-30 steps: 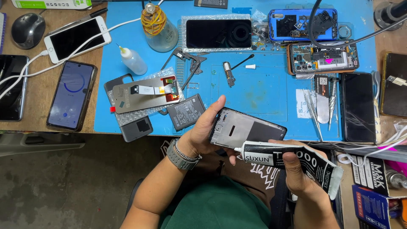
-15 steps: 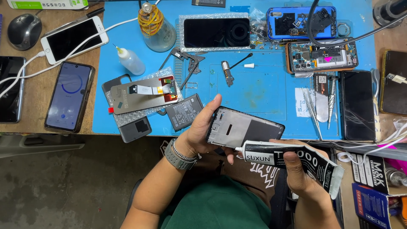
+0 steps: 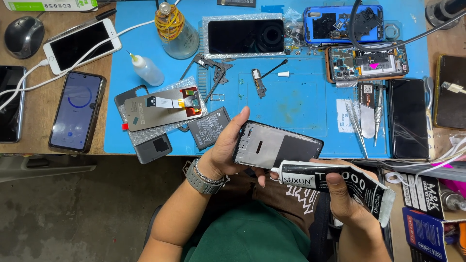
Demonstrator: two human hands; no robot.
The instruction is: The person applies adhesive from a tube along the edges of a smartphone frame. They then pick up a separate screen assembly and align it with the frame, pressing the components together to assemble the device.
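Observation:
My left hand [image 3: 224,148] grips the left end of an opened phone frame [image 3: 276,144], black with a grey inner plate, held just over the front edge of the blue work mat [image 3: 291,104]. My right hand [image 3: 349,194] holds a black glue tube [image 3: 335,183] with white lettering. The tube's nozzle touches the lower edge of the frame. A grey metal watch sits on my left wrist.
On the mat lie a loose display panel [image 3: 162,107] on bubble wrap, a black battery [image 3: 208,127], a small squeeze bottle [image 3: 147,70], a glass jar [image 3: 174,26], a screen [image 3: 245,36], opened phones [image 3: 366,63], tweezers and a screwdriver [image 3: 377,114]. Phones [image 3: 77,110] and a mouse [image 3: 23,35] rest at left.
The frame and the glue tube stay together in my hands; the view has shifted slightly, and the nozzle rests a little further along the frame's lower edge.

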